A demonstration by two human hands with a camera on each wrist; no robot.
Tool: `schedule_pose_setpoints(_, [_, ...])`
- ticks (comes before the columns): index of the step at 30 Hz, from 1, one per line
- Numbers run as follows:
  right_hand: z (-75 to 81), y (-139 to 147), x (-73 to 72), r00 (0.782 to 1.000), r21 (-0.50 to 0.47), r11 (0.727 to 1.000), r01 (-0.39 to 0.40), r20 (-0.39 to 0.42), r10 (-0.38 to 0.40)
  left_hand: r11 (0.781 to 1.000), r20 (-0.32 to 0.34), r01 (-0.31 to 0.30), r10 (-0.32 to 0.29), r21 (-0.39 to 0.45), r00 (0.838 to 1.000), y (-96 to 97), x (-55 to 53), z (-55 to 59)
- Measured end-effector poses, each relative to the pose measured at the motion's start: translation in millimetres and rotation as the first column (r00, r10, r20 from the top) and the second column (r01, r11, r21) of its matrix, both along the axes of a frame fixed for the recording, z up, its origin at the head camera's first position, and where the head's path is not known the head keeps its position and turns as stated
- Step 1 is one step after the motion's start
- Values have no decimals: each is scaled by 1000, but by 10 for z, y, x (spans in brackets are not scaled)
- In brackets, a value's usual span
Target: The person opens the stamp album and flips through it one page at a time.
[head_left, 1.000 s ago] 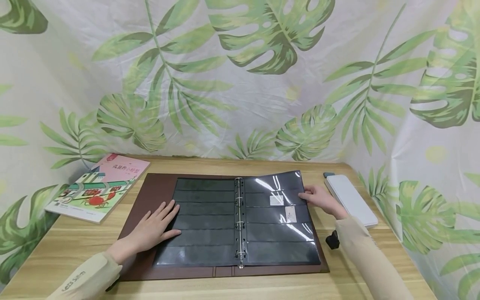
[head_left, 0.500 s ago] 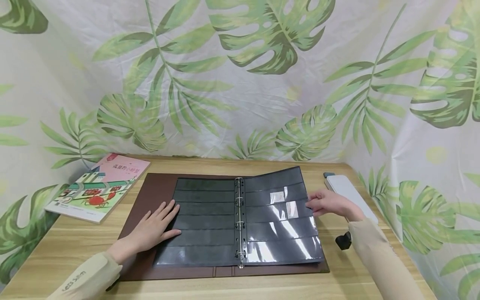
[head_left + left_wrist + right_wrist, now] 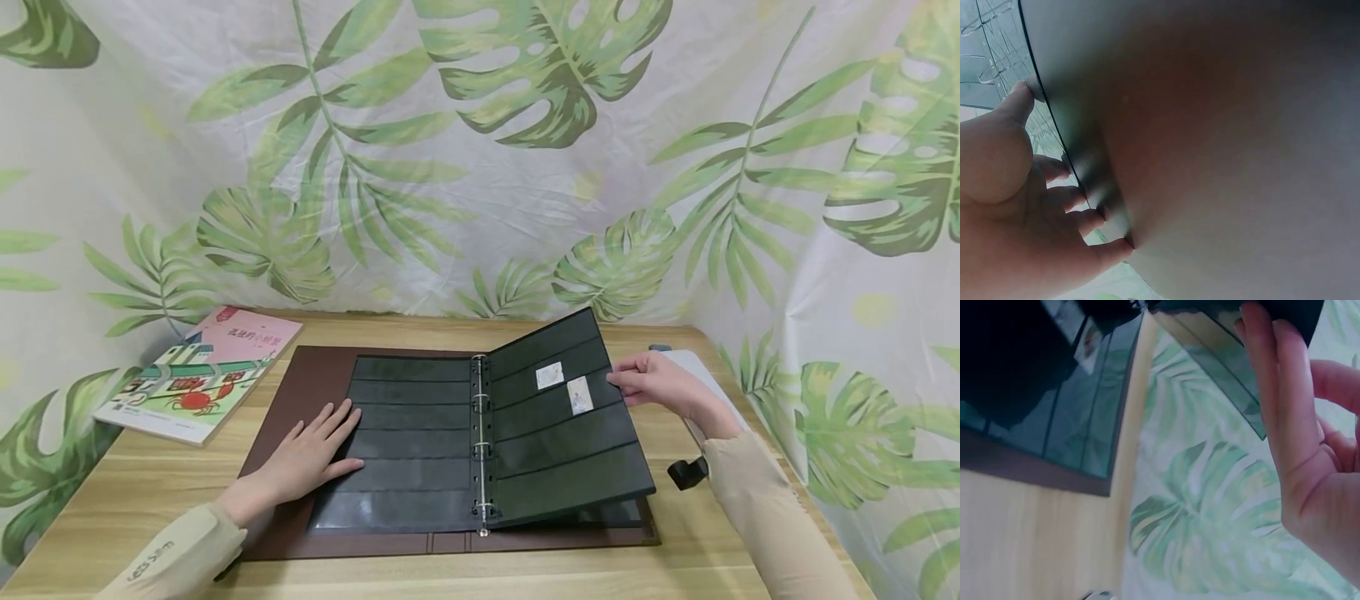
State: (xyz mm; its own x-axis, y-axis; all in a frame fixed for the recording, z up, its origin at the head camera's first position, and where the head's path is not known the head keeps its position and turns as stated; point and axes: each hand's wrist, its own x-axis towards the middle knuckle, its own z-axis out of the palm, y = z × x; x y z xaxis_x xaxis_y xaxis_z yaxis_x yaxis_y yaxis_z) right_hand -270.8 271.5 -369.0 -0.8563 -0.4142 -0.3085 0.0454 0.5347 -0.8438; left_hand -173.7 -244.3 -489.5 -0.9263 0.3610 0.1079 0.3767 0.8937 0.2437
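A brown ring-bound stamp album [image 3: 307, 367] lies spread on the wooden table, its black pocket pages held by metal rings. My left hand [image 3: 303, 458] rests with spread fingers on the left cover and the edge of the left page [image 3: 412, 442]. By its outer edge, my right hand [image 3: 667, 387] pinches the right-hand page [image 3: 555, 450], which is lifted and tilted up from the album. Two small stamps [image 3: 580, 395] sit in that page's pockets. In the right wrist view another stamp [image 3: 1089, 347] shows on a page lying below.
A pink picture book with a red crab [image 3: 198, 375] lies at the back left. On the right a white case [image 3: 693, 375] is partly hidden behind my right arm. A leaf-patterned cloth [image 3: 390, 208] hangs behind and beside the table.
My right hand has raised the right page higher, tilting it toward the left; the page beneath now shows at the bottom edge. My left hand has stayed in place.
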Motion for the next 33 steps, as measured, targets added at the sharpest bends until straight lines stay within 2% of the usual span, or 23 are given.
schedule_pose_setpoints(4, [119, -67, 29, 1000, -39, 999, 5, -17, -5, 1000, -18, 10, -10, 19, 1000, -7, -8, -20])
schedule_pose_setpoints(9, [245, -126, 39, 999, -103, 995, -12, -35, 9, 1000, 9, 0, 0, 0, 1000, -25, -16, -28])
schedule_pose_setpoints(16, [387, -243, 71, 996, -59, 998, -24, -86, 19, 1000, 12, -3, 3, 0, 1000, -43, -26, -68])
schedule_pose_setpoints(19, [435, -311, 97, 994, -52, 998, -24, -107, 19, 1000, 31, -11, 11, -8, 999, -30, -18, -35])
schedule_pose_setpoints(27, [489, -517, 140, 992, -77, 997, 23, -123, -33, 999, 92, 19, -14, -48, 996, -6, -36, 114])
schedule_pose_setpoints(30, [514, -602, 141, 991, -110, 993, 35, -124, -48, 997, 147, 64, -58, -37, 987, -11, -86, 236])
schedule_pose_setpoints(33, [543, -698, 140, 991, -159, 986, 42, -116, -60, 992, 225, 119, -122, 27, 967, 33, -185, 419])
